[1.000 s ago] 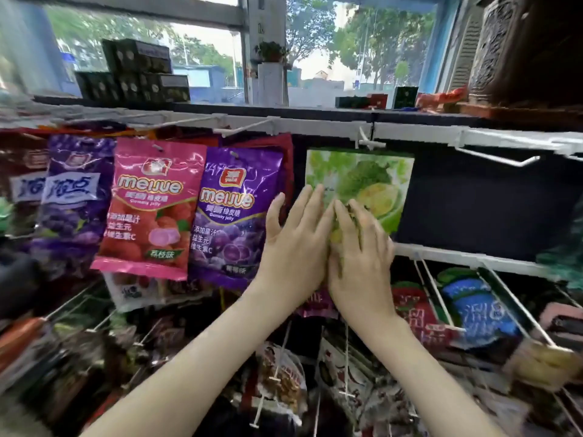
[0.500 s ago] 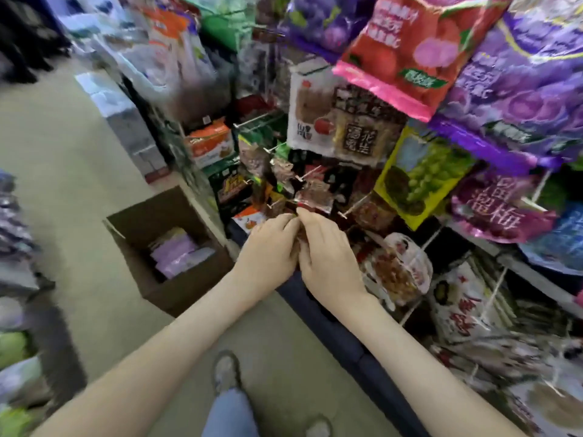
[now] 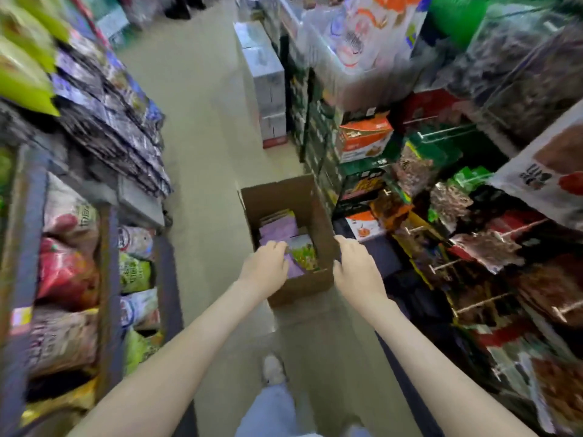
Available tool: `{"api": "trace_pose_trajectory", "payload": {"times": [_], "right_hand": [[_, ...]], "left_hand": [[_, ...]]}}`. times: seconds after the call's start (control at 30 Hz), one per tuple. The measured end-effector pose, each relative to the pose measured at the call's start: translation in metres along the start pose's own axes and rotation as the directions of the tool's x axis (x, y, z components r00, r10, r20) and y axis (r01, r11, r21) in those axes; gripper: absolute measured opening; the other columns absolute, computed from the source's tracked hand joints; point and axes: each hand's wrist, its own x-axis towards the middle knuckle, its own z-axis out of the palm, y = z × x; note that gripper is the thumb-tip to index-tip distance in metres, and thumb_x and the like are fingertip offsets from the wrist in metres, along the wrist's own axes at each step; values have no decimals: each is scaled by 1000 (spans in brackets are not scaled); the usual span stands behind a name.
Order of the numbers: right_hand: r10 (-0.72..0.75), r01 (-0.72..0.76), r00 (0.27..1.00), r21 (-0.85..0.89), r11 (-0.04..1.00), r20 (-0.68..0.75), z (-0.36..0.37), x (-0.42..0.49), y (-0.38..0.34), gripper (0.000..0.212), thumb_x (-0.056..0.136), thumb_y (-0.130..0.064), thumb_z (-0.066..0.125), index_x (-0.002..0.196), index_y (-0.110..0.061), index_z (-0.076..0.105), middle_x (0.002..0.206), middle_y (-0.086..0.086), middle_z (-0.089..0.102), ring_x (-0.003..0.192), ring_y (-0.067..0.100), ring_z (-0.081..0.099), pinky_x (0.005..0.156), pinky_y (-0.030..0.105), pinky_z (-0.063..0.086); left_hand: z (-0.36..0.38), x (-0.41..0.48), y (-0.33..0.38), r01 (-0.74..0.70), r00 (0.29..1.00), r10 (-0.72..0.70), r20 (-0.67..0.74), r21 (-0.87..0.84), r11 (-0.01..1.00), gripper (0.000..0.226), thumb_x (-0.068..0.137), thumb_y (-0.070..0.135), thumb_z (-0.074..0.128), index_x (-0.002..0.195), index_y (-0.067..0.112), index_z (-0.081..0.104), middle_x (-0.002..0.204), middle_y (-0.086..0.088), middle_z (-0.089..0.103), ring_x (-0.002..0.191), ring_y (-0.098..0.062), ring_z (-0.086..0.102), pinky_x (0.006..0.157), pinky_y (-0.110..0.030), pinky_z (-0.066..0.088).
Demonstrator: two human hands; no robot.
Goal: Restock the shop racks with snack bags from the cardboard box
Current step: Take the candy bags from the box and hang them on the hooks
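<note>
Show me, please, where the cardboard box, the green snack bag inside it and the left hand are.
cardboard box (image 3: 277, 195): head view, on its bare inner far wall.
green snack bag (image 3: 304, 254): head view, on its printed front.
left hand (image 3: 264, 267): head view, on the back of the hand.

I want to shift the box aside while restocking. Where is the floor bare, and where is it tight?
Bare floor runs left of the cardboard box up to the left rack, and on beyond the box between that rack and the stacked cartons. Tight: the box's right side sits close to the right racks, and snack bags cover its bottom.
</note>
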Motion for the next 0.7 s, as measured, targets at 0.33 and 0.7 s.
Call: {"api": "trace_pose_trajectory", "payload": {"times": [0.33,0.7], "right_hand": [[168,-187,961,65,980,217,70,123,8,50,93,-8,45,142,-10,36,133,10,49,122,27,43,97,35,37],[243,-244,853,-59,968,462,280,288,106,57,93,-6,42,147,-15,25,143,4,38,129,20,38,104,29,32]], "left_hand": [[22,110,-55,153,982,-145,120,-57,987,31,96,21,43,126,12,48,124,-10,52,114,-32,52,88,-41,45],[207,318,-129,442,872,-388,298,-140,886,29,97,23,41,123,13,49,120,-7,56,108,-28,56,87,-36,48]]}}
